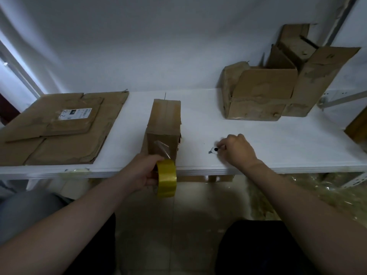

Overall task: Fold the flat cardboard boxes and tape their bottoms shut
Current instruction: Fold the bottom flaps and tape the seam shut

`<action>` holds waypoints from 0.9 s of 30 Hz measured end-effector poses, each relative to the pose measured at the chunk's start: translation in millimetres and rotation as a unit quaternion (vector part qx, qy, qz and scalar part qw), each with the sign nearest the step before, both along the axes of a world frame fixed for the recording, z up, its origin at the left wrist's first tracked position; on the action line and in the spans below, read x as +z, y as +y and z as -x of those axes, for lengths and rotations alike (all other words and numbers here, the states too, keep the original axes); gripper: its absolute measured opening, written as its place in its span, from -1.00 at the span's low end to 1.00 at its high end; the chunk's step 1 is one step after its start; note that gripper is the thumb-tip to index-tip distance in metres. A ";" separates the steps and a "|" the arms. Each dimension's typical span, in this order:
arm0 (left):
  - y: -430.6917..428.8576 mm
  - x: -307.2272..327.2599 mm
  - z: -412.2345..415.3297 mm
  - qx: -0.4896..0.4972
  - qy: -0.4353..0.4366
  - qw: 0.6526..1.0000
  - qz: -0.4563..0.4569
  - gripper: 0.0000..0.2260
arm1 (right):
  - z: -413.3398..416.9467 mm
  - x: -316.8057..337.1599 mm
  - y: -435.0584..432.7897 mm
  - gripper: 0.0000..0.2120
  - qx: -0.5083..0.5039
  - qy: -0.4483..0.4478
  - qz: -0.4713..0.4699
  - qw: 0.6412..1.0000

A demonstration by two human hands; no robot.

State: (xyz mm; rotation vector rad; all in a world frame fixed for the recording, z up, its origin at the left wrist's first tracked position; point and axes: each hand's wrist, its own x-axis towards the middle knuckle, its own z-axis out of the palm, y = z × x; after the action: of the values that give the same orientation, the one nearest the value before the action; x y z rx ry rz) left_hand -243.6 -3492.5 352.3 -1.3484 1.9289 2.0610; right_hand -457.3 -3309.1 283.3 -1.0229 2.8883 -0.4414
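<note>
A narrow folded cardboard box (164, 124) stands in the middle of the white table (278, 139), taped side up. A strip of clear tape (161, 148) runs from its near face to a yellow tape roll (166, 177). My left hand (143, 171) grips that roll just off the table's front edge. To the right, my right hand (237, 149) rests on the table and pinches a small utility knife (214, 150), blade pointing left. Several flat cardboard boxes (57, 128) lie stacked at the left.
Two folded boxes with open flaps (258, 94) (315, 80) stand at the back right against the white wall. Another cardboard piece (357, 128) shows at the right edge. Crumpled clear plastic (297, 195) lies on the floor under the table.
</note>
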 end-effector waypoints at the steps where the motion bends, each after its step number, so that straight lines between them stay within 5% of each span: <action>1: -1.2 -0.9 -0.9 -0.002 0.001 1.000 -0.001 -0.73 | 1.5 -1.1 -0.2 -0.77 -0.009 -0.003 0.014 1.000; 8: -10.4 -6.9 -3.0 -0.007 0.004 1.000 -0.006 -0.75 | 9.2 -6.4 -10.8 -0.74 -0.064 -0.130 0.027 0.989; 13: -18.4 -12.7 -6.4 -0.002 0.002 1.000 -0.020 -0.79 | -15.3 30.7 -19.7 -0.86 -0.004 -0.177 0.292 0.940; 15: -22.3 -15.1 -8.2 0.000 0.006 1.000 -0.028 -0.78 | -34.0 52.2 -30.6 -0.88 0.069 -0.133 0.328 0.933; 22: -36.2 -25.6 -13.6 -0.025 0.023 0.999 -0.030 -0.76 | -70.7 54.6 -83.5 -0.77 0.284 0.036 0.232 0.930; 27: -43.4 -34.4 -13.5 -0.031 0.031 0.998 -0.040 -0.68 | -70.8 42.9 -102.0 -0.78 0.304 0.066 0.172 0.935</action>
State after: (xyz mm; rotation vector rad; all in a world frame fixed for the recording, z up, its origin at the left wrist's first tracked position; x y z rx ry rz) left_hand -230.1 -3536.0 317.9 -1.2076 1.8630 2.1509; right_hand -386.5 -3411.1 326.2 -1.9698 2.4354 -0.8624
